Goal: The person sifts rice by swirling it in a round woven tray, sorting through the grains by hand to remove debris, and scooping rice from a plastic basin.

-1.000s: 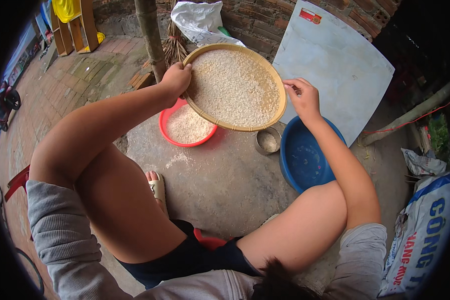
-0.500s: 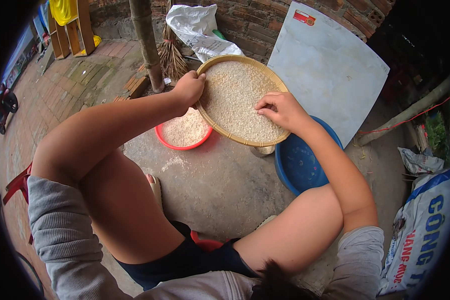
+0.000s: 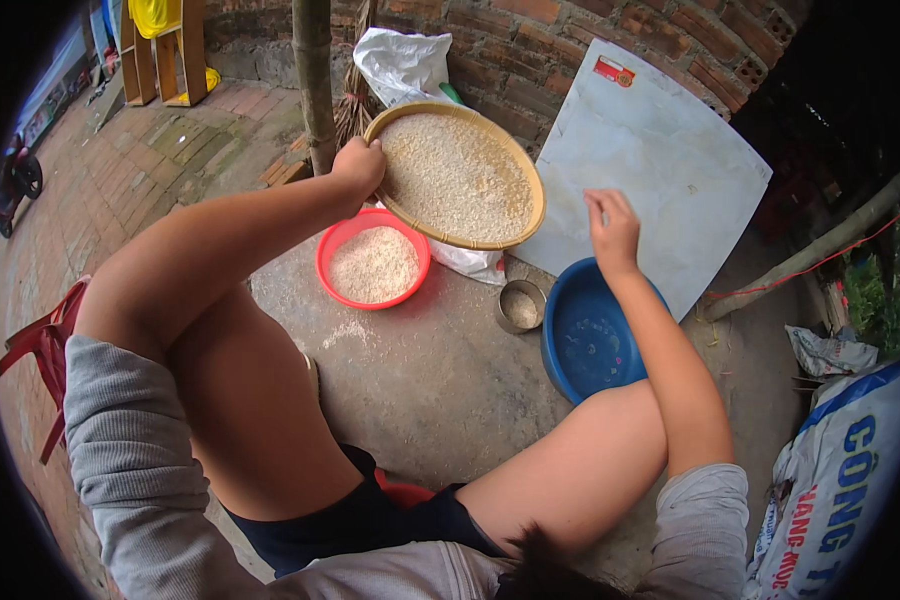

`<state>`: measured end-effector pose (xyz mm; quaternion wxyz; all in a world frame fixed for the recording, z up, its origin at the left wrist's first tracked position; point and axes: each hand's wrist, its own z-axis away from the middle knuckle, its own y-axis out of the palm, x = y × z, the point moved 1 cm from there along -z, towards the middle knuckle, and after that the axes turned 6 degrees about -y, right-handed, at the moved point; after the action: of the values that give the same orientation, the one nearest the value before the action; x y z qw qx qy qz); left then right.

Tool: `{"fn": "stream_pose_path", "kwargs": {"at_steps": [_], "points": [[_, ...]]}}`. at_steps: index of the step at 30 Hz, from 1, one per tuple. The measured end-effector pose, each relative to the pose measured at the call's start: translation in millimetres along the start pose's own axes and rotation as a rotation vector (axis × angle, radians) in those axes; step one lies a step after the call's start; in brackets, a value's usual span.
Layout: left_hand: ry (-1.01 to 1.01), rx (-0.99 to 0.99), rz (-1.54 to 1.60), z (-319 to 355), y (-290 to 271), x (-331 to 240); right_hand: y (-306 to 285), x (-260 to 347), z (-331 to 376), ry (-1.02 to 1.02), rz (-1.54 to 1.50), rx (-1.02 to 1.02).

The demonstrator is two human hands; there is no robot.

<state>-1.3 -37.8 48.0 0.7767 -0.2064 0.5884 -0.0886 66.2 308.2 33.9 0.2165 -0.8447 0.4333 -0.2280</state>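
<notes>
Head view: your left hand (image 3: 359, 168) holds the woven tray (image 3: 539, 198) aloft by its left rim, presumably freeing your right hand (image 3: 615, 232), apart, fingers loosely curled; whether pinching anything, I cannot tell

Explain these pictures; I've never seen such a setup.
No machine here: a person works bare-handed, all seen from a wide fisheye camera worn on the head, which bends straight edges. The left hand grips a round woven tray spread with pale grain. The right hand is in the air beside it; whether it pinches anything is too small to tell. On the floor stand a red basin with pale bits inside, a small metal bowl and a blue basin.
</notes>
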Motion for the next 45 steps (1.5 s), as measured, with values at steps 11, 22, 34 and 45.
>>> {"fn": "stream_pose_path", "kwargs": {"at_steps": [11,22,34,45], "points": [[0.176,-0.086,0.012,3,-14,-8,9,-77,58,0.349,0.08,0.623],[0.008,0.494,0.321,1,45,-37,-49,36,-26,1.087,-1.091,-0.001],[0.178,0.938,-0.463,1,78,-39,-8,-16,120,1.244,-0.663,-0.313],[0.379,0.919,-1.023,-26,54,-21,96,80,302,1.559,-0.666,-0.399]]}}
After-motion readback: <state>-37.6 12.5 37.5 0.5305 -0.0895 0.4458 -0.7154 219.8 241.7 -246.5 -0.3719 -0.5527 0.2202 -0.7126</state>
